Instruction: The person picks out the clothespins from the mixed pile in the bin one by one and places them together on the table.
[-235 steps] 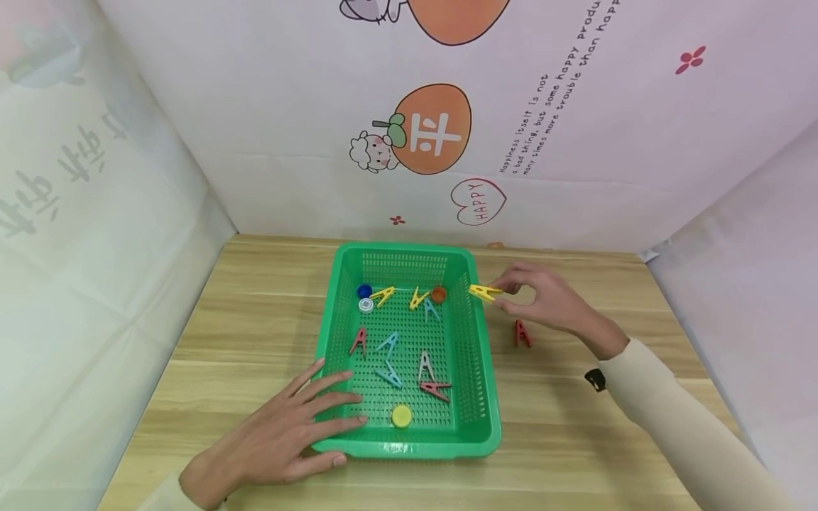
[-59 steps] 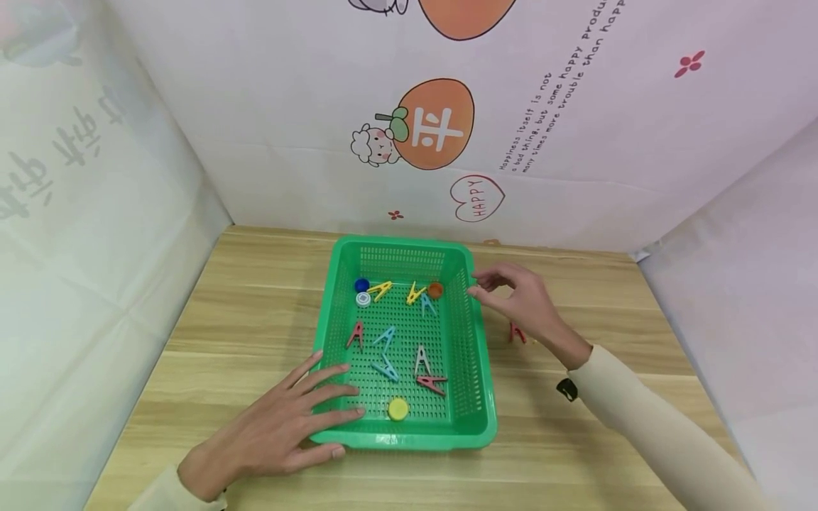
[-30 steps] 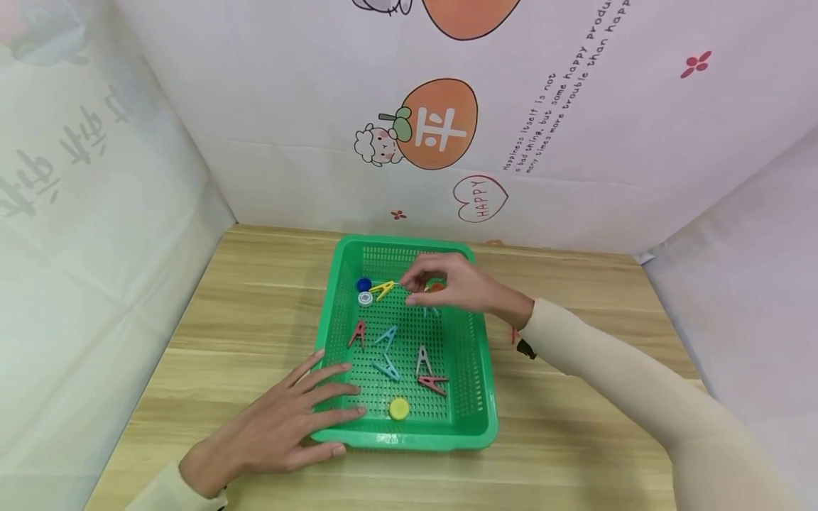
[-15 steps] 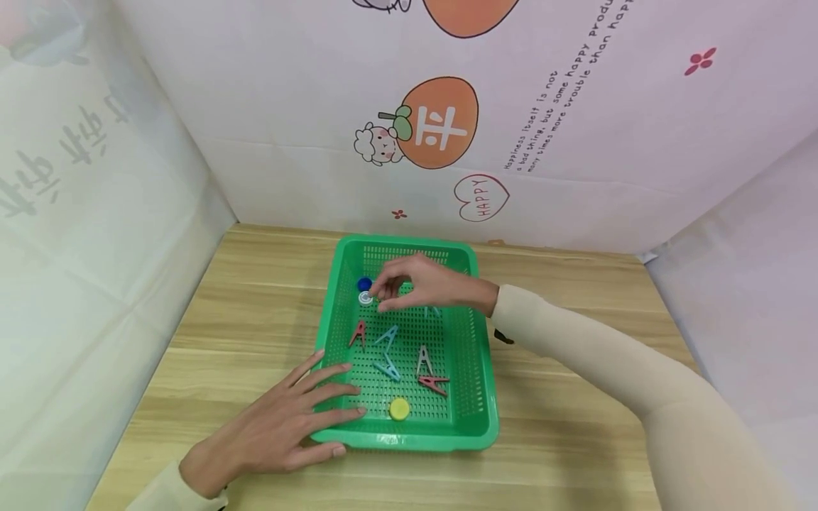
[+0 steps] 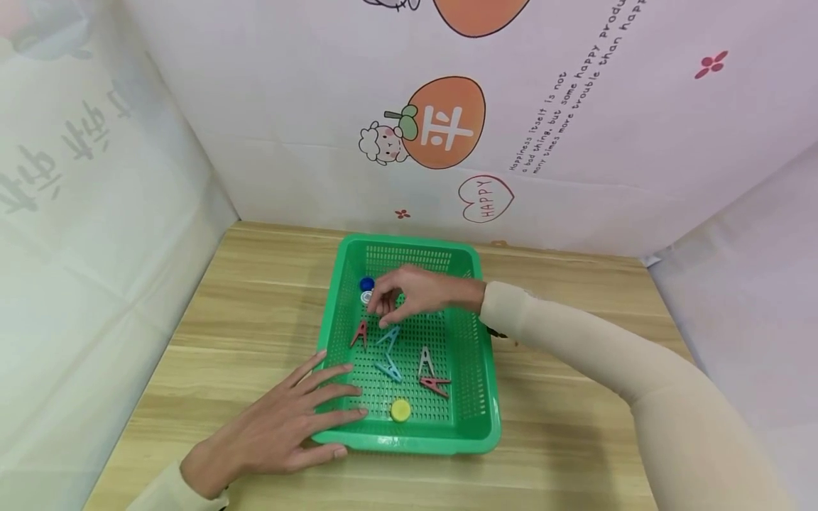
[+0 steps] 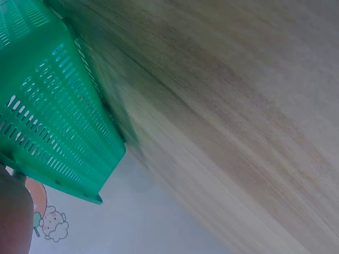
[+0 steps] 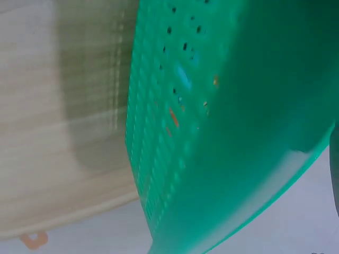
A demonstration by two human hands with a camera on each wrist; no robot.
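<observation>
A green plastic basket (image 5: 409, 444) holds clothespins and round caps. My right hand (image 5: 415, 291) is inside its far left part with bent fingers. Thumb and fingertips look apart, with nothing seen between them. It covers the spot where a yellow clothespin lay. Nearest its fingertips are a white cap (image 5: 366, 297), a red clothespin (image 5: 361, 335) and a light blue clothespin (image 5: 389, 337). My left hand (image 5: 275, 422) rests on the near left rim, fingers spread and straight over the inside. The left wrist view shows the basket's outer wall (image 6: 63, 116).
Nearer in the basket lie another light blue clothespin (image 5: 388, 370), a grey-white one (image 5: 425, 362), a second red one (image 5: 435, 386) and a yellow cap (image 5: 400, 410). A blue cap (image 5: 366, 284) sits at the far left. The wooden table (image 5: 224, 312) meets a printed cloth wall (image 5: 307, 170).
Earlier my right hand held a yellow clothespin over the right rim; later it was empty-looking there. Since then it has crossed leftward into the basket and dropped slightly. The left hand stays.
</observation>
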